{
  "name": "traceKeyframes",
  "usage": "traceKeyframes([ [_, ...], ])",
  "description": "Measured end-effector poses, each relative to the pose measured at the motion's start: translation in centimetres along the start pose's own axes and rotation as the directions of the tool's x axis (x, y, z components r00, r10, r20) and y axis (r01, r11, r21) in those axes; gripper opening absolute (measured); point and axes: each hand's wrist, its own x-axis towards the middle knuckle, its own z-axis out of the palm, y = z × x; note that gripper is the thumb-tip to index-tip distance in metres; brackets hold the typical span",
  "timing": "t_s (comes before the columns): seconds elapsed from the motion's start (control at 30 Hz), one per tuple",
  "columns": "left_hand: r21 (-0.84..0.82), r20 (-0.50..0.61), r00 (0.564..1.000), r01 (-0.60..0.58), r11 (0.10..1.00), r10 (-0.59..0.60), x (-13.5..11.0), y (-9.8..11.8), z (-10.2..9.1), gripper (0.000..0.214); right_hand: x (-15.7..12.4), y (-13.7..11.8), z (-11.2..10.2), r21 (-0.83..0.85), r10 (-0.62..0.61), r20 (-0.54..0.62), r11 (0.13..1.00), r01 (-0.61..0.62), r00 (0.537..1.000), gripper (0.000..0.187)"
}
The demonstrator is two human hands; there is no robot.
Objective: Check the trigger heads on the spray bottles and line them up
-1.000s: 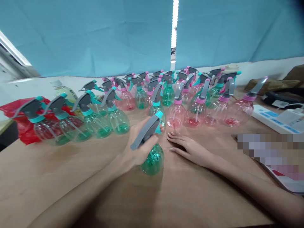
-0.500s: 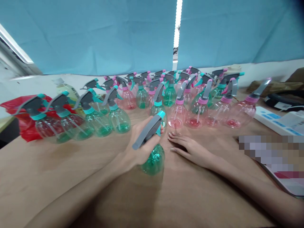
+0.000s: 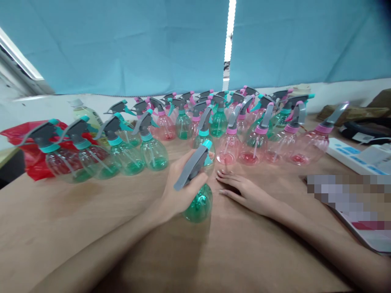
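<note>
My left hand [image 3: 180,189] is wrapped round the neck of a green spray bottle [image 3: 199,205] with a grey and turquoise trigger head. Some of its fingers are hidden behind the bottle. My right hand [image 3: 241,189] lies flat on the wooden table [image 3: 244,252], fingers stretched out towards the held bottle, holding nothing. Just beyond it stands a pink spray bottle [image 3: 227,146] with a pink collar. To the left, a row of green spray bottles [image 3: 154,152] faces the same way, their heads grey and turquoise.
More green and pink spray bottles crowd the back, before a blue cloth [image 3: 171,44]. A red plastic bag [image 3: 33,162] and a pale yellow bottle [image 3: 87,116] are at left. On the right lie a white power strip [image 3: 354,154], a black coiled item [image 3: 363,129] and a partly pixelated flat device [image 3: 378,243].
My left hand and the green spray bottle have shifted very slightly up and to the right. My right hand stays where it was.
</note>
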Motion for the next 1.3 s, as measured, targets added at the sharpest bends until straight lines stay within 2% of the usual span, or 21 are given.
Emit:
traceKeyframes([
  [0.17,-0.014,0.006,1.000,-0.003,1.000,0.004,0.0,-0.1,0.0,0.025,0.0,0.0,0.0,-0.011,0.009,0.013,1.000,-0.009,1.000,0.049],
  [0.73,-0.064,0.019,1.000,0.005,0.998,-0.004,0.0,-0.2,0.0,0.031,0.0,0.0,0.0,-0.036,0.010,0.038,0.999,-0.009,0.999,0.052],
  [0.97,-0.038,0.022,1.000,0.001,0.999,-0.001,-0.1,-0.4,0.1,0.028,0.0,0.0,-0.1,-0.041,0.016,0.043,0.999,-0.015,0.999,0.052],
  [1.17,-0.027,0.017,1.000,0.006,1.000,-0.005,-0.1,-1.0,0.0,0.011,0.1,0.0,-0.1,-0.038,0.010,0.048,0.999,-0.008,0.999,0.053],
  [1.3,-0.017,0.003,1.000,0.003,1.000,-0.003,0.0,-1.2,-0.1,0.009,0.1,-0.1,-0.1,-0.035,0.011,0.047,0.999,-0.010,0.999,0.053],
])
